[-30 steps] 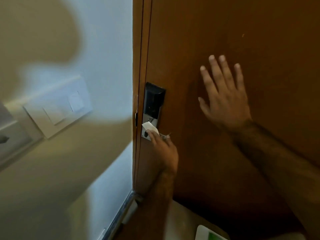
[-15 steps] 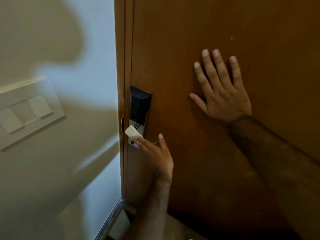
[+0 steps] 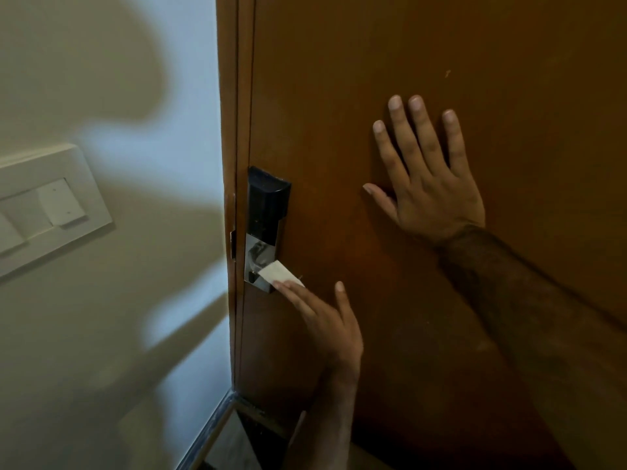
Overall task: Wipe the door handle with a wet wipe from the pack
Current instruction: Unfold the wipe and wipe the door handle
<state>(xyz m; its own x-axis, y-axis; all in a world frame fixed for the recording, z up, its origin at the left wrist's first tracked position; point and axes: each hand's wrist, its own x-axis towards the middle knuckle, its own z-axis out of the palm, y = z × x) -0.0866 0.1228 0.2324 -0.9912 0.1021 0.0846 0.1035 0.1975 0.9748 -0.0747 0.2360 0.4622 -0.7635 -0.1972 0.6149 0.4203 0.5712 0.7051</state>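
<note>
I am looking down at a brown wooden door (image 3: 441, 45) with both of my hands on it. My left hand (image 3: 325, 320) is reaching up from below and pressing a small folded white wet wipe (image 3: 280, 273) against the lower, shiny metal part of the door lock plate (image 3: 261, 259); the fingers (image 3: 293, 293) are lying nearly straight on top of the wipe, pinning it flat rather than curling around it, with the thumb sticking up apart beside them. The wipe is sitting at the bottom right corner of the plate, overlapping its edge. The dark upper section of the lock (image 3: 268, 198) is rising above it, untouched. The handle itself I cannot make out clearly. My right hand (image 3: 427, 184) is lying flat on the door face, well to the right of the lock and higher, fingers spread, holding nothing. To the left, a white switch panel (image 3: 51, 205) is showing on the pale wall (image 3: 101, 334).
</note>
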